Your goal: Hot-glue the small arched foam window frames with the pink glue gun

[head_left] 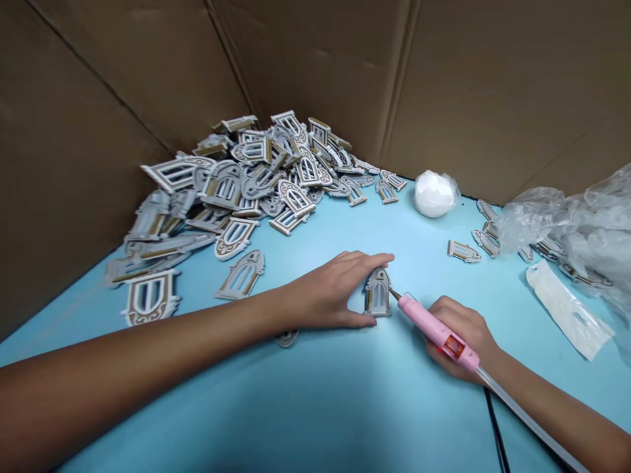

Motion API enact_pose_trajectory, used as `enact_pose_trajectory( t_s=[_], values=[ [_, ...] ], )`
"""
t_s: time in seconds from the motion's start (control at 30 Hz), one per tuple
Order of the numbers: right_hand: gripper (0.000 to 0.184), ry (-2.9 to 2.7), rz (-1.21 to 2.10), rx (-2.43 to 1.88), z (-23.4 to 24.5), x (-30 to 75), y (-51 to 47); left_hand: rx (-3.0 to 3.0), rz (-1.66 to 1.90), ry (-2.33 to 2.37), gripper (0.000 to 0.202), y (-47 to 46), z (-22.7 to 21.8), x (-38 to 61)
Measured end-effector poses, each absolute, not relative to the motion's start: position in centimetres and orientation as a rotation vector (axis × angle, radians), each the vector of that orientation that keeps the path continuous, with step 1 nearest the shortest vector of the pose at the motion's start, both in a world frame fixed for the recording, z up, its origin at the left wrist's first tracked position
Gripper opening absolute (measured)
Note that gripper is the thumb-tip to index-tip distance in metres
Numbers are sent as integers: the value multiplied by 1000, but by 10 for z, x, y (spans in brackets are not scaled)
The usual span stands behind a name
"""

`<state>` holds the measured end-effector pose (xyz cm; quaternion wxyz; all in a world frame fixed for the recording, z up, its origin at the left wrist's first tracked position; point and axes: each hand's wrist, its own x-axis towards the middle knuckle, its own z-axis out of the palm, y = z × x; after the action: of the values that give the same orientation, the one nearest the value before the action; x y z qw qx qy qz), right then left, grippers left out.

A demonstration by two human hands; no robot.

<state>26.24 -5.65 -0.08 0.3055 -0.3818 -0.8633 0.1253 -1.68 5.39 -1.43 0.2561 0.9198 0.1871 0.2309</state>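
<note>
Arched window piece point(378, 297), flat on the blue worktop point(325, 407) between both hands, long axis pointing away! The right hand point(462, 334) wraps the pink glue gun point(424, 322), nozzle at or just beside the piece's right edge. The left hand point(332, 289), nearer to it, pinches it lengthwise, thumb at base, forefinger at peak. Beyond, heaped window pieces point(296, 197) and the cardboard wall point(468, 85).

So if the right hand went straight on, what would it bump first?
Probably the window in the left hand: the gun in the right hand points at its edge, maybe touching.
</note>
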Motion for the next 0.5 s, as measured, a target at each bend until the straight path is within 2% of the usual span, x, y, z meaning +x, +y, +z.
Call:
enact_pose_trajectory(
  t_s=[0.17, 0.5],
  values=[
    [13, -2363, 274, -1027, -4, 262, -60, 2484, 777, 323, 83, 53, -15, -17],
    [17, -2405, 169, -1061, -1, 258, -60, 2523, 837, 233, 74, 53, -16, -15]
  ],
)
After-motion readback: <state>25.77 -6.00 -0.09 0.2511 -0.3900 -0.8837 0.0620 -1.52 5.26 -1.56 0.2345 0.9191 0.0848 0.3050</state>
